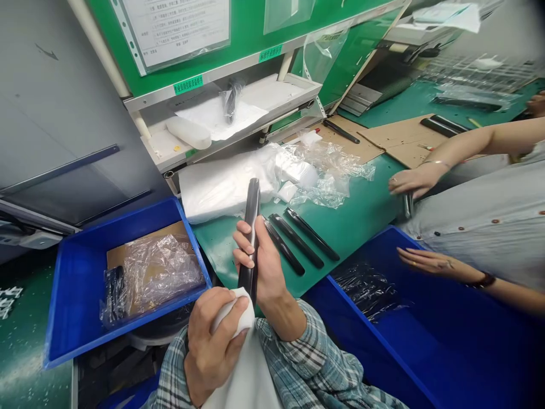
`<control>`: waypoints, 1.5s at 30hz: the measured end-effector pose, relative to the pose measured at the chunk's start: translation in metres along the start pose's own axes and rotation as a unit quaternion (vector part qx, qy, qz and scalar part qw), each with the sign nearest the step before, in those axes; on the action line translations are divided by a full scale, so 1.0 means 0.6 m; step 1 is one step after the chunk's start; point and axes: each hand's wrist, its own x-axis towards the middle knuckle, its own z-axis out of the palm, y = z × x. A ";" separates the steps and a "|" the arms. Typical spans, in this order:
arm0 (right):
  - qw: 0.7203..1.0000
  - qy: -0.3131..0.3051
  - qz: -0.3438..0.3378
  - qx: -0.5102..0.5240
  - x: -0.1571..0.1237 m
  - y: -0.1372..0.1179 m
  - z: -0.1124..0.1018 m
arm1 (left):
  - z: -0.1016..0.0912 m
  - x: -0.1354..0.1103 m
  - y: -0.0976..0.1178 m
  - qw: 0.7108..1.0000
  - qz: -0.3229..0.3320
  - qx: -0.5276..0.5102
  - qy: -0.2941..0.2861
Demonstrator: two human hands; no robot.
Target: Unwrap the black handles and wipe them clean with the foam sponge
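Note:
My right hand is wrapped round a glossy black strip-shaped part, held upright with its far end pointing away from me. A folded white cloth is gripped in my left hand and pressed against the lower end of that part. On the green table just beyond my right hand lie several similar black parts, side by side at a slant. What these parts belong to, I cannot tell.
A blue bin with clear plastic bags stands at left. Another blue bin, holding wrapped black parts, is at right. White foam sheets and crumpled plastic film cover the table's back. A co-worker's hands reach in from the right.

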 end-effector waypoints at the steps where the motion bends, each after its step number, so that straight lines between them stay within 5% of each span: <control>1: 1.000 0.001 -0.004 -0.001 0.000 -0.001 0.002 | 0.000 0.001 0.000 1.000 -0.001 -0.002 0.000; 25: 1.000 0.002 -0.017 0.000 -0.008 -0.003 0.002 | 0.001 0.007 0.004 1.000 -0.006 -0.022 -0.004; 35: 0.996 -0.041 0.002 0.078 0.011 -0.029 -0.014 | -0.023 -0.030 -0.015 0.998 -0.049 -0.035 0.028; 45: 0.999 -0.009 -0.039 0.030 0.000 -0.020 -0.012 | 0.014 0.013 0.003 1.000 -0.001 -0.019 -0.016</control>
